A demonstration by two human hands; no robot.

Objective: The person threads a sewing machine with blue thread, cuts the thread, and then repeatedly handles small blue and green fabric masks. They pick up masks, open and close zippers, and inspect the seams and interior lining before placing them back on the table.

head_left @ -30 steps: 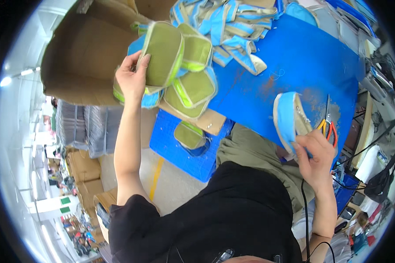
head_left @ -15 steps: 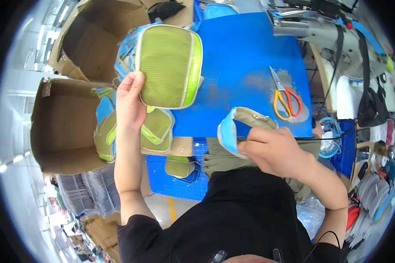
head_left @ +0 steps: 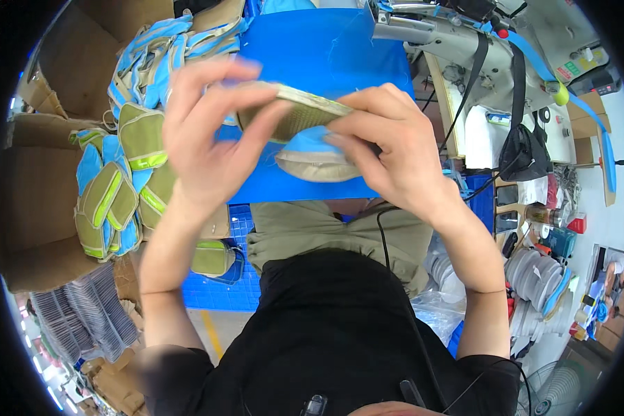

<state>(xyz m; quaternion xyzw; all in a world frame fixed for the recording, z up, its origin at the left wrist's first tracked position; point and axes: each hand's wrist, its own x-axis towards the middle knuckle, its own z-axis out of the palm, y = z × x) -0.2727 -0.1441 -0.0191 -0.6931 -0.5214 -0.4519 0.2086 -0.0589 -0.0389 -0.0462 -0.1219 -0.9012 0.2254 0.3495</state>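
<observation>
- Olive mesh panel [head_left: 301, 118], one, is held edge-up between the two hands above the front of the blue tabletop [head_left: 305, 48].
- One blue-and-beige band [head_left: 317, 158] sits curved just below it, overlapping it; whether they are joined cannot be told.
- Right hand [head_left: 399, 142]: fingers and thumb closed on the panel's right end and the band together.
- Left hand [head_left: 208, 139]: blurred, fingers curled loosely at the panel's left end; how firmly it grips, if at all, cannot be told.
- Progress, as a judgement: this pair looks to be at the lining-up stage, with no finished seam between them to be made out.
- Left of the hands lie olive pieces with lime trim [head_left: 142, 132], at least five, overlapping; whether these are complete cannot be told.
- One more olive piece [head_left: 211, 258] sits lower down, over a blue plastic crate [head_left: 215, 298].
- Farther back, a heap of blue-and-beige strips [head_left: 152, 69], too tangled to count, seems to be work left over.
- Beyond at left stand two open cardboard boxes [head_left: 41, 201]; at upper right, one grey machine arm [head_left: 423, 31].
- Farthest out: tied grey bundles [head_left: 104, 301], at least two, and one fan [head_left: 561, 388].
</observation>
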